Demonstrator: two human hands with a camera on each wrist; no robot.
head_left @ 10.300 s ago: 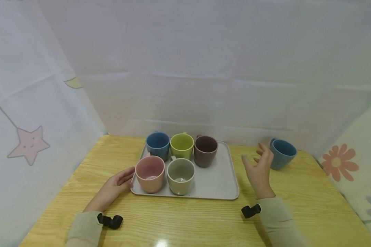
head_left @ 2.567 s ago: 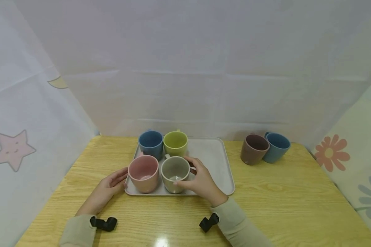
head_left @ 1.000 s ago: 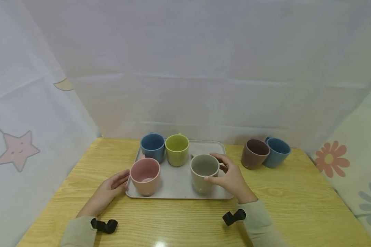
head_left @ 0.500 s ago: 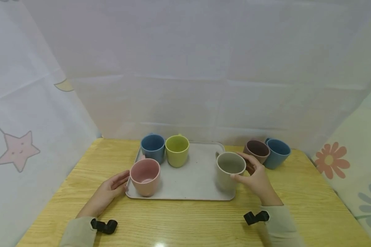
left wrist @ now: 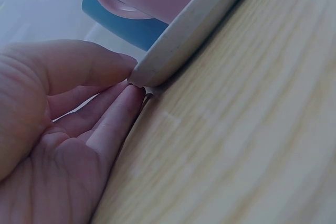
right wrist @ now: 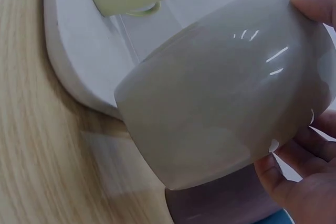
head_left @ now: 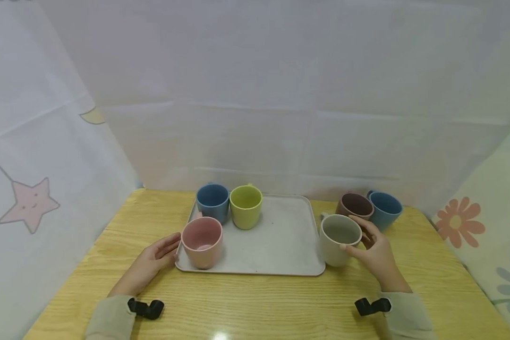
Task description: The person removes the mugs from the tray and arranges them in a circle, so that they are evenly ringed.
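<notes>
My right hand [head_left: 376, 252] grips a grey mug [head_left: 335, 245] near its rim, thumb on the near side and fingers on the far right. The mug is at the tray's right edge; in the right wrist view its base [right wrist: 144, 140] seems raised off the table. At the left, my left hand [head_left: 150, 264] pinches the rim of the pale tray [head_left: 276, 245], thumb above and a finger below, as the left wrist view shows. On the tray stand a pink mug [head_left: 203, 250], a blue mug [head_left: 212, 203] and a yellow-green mug [head_left: 245, 210].
Behind the grey mug, a brown mug [head_left: 352, 205] and a second blue mug [head_left: 386, 210] stand close together on the wooden table [head_left: 246, 302]. A pale cloth [head_left: 255, 118] hangs along the table's back and sides.
The brown mug went from the tray to the table beside the blue mug. My right hand then took the grey mug and carried it right, past the tray's edge. The left hand stayed at the tray.
</notes>
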